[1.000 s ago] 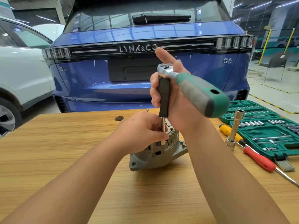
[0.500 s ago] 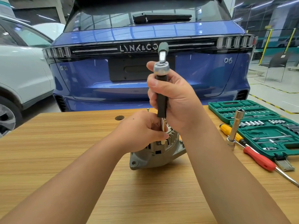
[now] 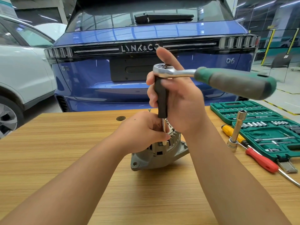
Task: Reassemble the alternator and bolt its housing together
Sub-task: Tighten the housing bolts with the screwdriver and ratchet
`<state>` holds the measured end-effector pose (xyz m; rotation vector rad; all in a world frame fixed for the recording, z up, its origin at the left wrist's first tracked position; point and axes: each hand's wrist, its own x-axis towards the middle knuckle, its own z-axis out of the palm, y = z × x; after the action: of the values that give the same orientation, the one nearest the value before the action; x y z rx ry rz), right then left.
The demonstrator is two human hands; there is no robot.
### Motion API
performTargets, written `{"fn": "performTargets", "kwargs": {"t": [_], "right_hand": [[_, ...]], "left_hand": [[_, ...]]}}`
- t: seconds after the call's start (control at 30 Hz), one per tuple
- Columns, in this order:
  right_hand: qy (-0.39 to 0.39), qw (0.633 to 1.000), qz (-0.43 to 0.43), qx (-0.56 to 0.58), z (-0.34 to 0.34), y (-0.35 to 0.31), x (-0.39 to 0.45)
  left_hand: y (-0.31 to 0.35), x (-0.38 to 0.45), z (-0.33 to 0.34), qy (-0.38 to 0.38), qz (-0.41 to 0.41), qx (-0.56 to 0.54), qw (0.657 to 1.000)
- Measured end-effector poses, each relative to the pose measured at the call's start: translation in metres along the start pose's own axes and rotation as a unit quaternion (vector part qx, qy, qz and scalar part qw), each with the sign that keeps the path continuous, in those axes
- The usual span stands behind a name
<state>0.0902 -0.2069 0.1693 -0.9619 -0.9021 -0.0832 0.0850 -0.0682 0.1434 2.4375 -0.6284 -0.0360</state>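
Head view, looking down at a wooden tabletop point(image 3: 65, 159). A grey metal alternator point(image 3: 159, 153) sits near the middle, toward the far edge, tilted so its finned top leans away and to the right; one mounting ear points at the near left. It looks heavy, rigid and hard-edged, best steadied by its solid outer housing, not the fins. The left hand point(image 3: 142, 132) curls over the alternator's top, its grip clamped there beside a steel shaft. That shaft belongs to a ratchet point(image 3: 211, 78) with a black extension standing upright, long axis vertical, socket end down on the housing. The right hand point(image 3: 177, 101) wraps the extension; its grip is clamped on it, forefinger raised. The green handle points right, level. A green socket case point(image 3: 266, 132) and screwdrivers point(image 3: 253, 153) lie along the right edge.
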Motion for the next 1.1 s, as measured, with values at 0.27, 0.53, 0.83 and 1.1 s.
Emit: {"fn": "performTargets", "kwargs": {"t": [0.27, 0.53, 0.83, 1.1], "right_hand": [[-0.028, 0.997, 0.048, 0.059, -0.012, -0.003, 0.001], [0.217, 0.970, 0.038, -0.102, 0.000, -0.008, 0.005], [0.062, 0.996, -0.008, -0.066, 0.003, -0.005, 0.000], [0.031, 0.999, -0.004, -0.028, 0.001, -0.003, 0.000]], "left_hand": [[0.000, 0.001, 0.000, 0.005, -0.005, 0.008, 1.000], [0.001, 0.002, 0.002, 0.017, -0.006, 0.020, 1.000], [0.001, 0.001, 0.000, 0.004, -0.009, 0.013, 1.000], [0.002, -0.001, 0.000, 0.009, -0.005, 0.009, 1.000]]}}
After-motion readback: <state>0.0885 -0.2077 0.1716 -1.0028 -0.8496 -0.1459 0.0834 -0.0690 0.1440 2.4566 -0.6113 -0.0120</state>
